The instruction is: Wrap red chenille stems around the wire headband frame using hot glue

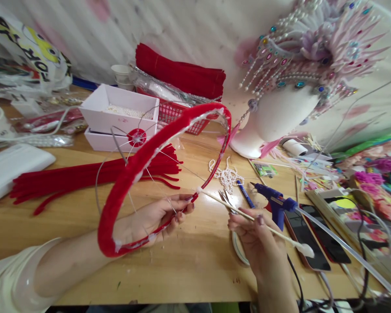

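Note:
My left hand [156,217] is closed round the lower edge of a wire hoop [140,163], partly wrapped in red velvet strips, with thin wire spokes and a red hub [137,137]. It holds the hoop tilted above the wooden table [195,265]. My right hand [257,239] pinches a long cotton swab stick [247,215]. The swab's far tip touches the hoop's bare rim beside my left fingertips.
A blue glue gun [275,203] lies right of my hands, beside two phones [313,241]. Red pipe cleaners [71,178], white boxes [119,117], a red basket [179,115], loose pearls [226,174] and a mannequin head with a beaded headdress [296,65] stand behind. Craft clutter fills the right.

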Tool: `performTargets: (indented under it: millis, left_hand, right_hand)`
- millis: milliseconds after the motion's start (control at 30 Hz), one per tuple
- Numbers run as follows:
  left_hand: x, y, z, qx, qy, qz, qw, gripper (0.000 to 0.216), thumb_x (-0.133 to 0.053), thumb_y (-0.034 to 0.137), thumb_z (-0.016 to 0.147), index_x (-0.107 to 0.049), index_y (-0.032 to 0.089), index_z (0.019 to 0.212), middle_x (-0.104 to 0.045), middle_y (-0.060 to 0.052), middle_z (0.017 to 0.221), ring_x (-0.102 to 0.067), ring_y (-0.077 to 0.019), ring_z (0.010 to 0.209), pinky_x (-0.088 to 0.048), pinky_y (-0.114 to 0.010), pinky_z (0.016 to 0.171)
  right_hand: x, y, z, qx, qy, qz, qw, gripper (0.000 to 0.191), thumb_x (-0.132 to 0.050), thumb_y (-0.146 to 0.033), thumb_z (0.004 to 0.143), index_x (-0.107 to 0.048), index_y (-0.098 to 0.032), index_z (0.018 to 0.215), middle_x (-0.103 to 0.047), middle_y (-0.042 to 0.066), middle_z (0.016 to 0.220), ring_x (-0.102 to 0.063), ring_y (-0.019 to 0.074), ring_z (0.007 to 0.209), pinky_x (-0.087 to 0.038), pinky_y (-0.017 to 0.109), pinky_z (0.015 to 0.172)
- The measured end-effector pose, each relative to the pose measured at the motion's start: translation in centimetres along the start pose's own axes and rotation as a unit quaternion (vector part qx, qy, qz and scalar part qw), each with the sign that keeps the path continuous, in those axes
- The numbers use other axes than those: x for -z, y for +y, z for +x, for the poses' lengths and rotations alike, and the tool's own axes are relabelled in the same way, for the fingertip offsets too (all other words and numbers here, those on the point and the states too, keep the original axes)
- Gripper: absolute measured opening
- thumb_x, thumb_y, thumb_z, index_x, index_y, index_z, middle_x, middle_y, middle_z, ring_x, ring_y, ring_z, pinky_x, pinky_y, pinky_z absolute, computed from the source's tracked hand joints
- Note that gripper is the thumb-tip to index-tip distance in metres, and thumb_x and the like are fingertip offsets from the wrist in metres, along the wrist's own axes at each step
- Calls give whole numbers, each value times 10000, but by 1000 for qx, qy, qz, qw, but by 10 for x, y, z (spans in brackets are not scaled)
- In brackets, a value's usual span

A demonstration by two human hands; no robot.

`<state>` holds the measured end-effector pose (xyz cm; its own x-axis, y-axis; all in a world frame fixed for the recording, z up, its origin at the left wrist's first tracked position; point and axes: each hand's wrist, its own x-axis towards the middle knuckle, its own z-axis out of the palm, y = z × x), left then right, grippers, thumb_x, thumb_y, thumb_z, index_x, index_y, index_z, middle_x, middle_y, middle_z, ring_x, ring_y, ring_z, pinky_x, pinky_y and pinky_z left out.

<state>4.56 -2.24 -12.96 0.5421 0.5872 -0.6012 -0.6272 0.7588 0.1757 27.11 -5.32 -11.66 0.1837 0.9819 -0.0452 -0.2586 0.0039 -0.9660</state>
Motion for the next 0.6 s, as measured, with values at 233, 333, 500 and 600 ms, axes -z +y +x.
performTargets:
  millis: [233, 333, 500, 600]
  left_hand:
    - [-1, 0, 0, -2, 0, 3, 1000, 278, -448, -28, 984, -694, 102, 977, -693, -13, 632, -620, -66, 364, -489, -103, 336]
    - [0, -1, 0, -1, -6, -5, 1000, 279, -446, -29, 985, -693, 101, 985, -694, -15, 632, -624, -69, 367, -492, -104, 335]
    - [0, 0, 0, 3, -16, -11, 1000, 272, -452, -16, 989, -690, 101, 1052, -690, -17, 634, -626, -76, 370, -505, -117, 337]
    - [-1, 0, 0, -1, -4, -4, 1000, 274, -442, -19, 990, -685, 98, 1039, -680, -14, 621, -615, -72, 359, -488, -108, 326]
  right_hand:
    - [8, -2, 0, 22, -2, -34, 999, 232, -948, -369, 658, -820, -221, 783, -816, 50, 703, -772, 150, 581, -641, 176, 617]
    - [7, -2, -4, 29, -3, -29, 999, 228, -946, -374, 659, -815, -221, 766, -811, 43, 687, -766, 142, 575, -635, 169, 614]
    - [9, 0, -3, 17, 17, -37, 999, 253, -952, -395, 644, -809, -220, 757, -810, 40, 690, -765, 141, 579, -639, 178, 623]
    - [10, 4, -1, 17, 19, -35, 999, 252, -948, -399, 651, -797, -218, 741, -800, 39, 665, -749, 136, 558, -629, 175, 584]
